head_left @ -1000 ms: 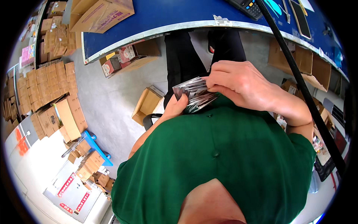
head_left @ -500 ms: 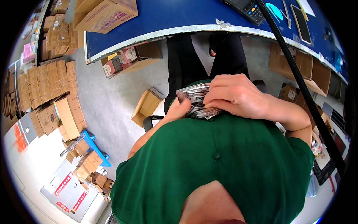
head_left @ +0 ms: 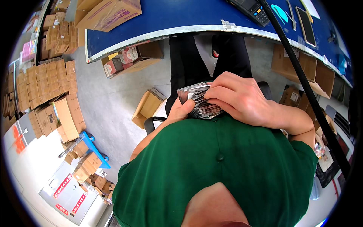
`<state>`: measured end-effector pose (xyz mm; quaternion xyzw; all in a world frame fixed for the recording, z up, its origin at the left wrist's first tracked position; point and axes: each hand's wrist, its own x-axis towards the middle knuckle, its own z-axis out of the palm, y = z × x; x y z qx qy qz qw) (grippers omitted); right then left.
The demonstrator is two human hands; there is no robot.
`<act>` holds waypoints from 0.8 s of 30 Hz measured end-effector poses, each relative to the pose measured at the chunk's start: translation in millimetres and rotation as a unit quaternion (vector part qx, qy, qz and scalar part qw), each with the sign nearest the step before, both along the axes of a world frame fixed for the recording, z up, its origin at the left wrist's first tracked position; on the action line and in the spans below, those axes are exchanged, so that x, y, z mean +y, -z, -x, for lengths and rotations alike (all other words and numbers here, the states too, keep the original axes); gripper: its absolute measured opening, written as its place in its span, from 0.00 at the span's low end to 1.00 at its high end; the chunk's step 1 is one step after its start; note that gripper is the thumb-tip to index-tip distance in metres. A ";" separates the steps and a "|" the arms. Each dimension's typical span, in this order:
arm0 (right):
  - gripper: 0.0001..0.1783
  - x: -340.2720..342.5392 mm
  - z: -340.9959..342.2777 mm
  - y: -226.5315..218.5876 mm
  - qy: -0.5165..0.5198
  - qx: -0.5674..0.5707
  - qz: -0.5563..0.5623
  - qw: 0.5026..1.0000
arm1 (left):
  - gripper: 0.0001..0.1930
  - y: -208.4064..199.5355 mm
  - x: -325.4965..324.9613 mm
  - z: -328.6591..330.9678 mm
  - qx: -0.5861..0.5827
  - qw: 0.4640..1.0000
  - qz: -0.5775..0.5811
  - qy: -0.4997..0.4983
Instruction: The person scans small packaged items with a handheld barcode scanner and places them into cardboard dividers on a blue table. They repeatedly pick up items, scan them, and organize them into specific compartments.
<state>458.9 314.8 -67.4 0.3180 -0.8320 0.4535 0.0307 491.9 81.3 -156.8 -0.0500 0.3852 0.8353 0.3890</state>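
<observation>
fingers of the left hand point(head_left: 180, 110) and right hand point(head_left: 244, 99) grip thin, flat, silvery-and-black packets point(head_left: 206, 110) at frame centre; a loosened left hold could spill them.

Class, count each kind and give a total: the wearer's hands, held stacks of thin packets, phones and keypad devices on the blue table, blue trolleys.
Hands: 2 (left hand, right hand)
Held stack of thin packets: 1
Phone: 1
Keypad device: 1
Blue trolley: 1
Total: 6
</observation>
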 end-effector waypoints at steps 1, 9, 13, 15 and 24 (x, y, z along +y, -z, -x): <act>0.09 0.2 0.4 -0.8 -0.004 0.008 -0.005 1.000 | 0.40 0.8 -0.5 0.3 0.013 1.000 -0.001 0.004; 0.08 -1.8 2.2 1.9 -0.018 -0.003 -0.006 1.000 | 0.38 -10.4 -6.2 4.3 -0.017 0.998 0.057 0.030; 0.08 -3.4 3.3 1.2 -0.008 -0.043 0.005 0.999 | 0.35 -5.6 -7.3 0.2 -0.035 0.999 0.029 0.024; 0.08 -4.0 3.7 1.5 -0.005 -0.063 0.012 0.998 | 0.35 -4.2 -7.9 -0.2 -0.035 0.999 0.010 0.031; 0.07 -1.4 20.5 2.5 -0.046 -0.129 -0.040 0.990 | 0.33 5.2 -11.4 -7.9 -0.042 0.999 0.028 0.021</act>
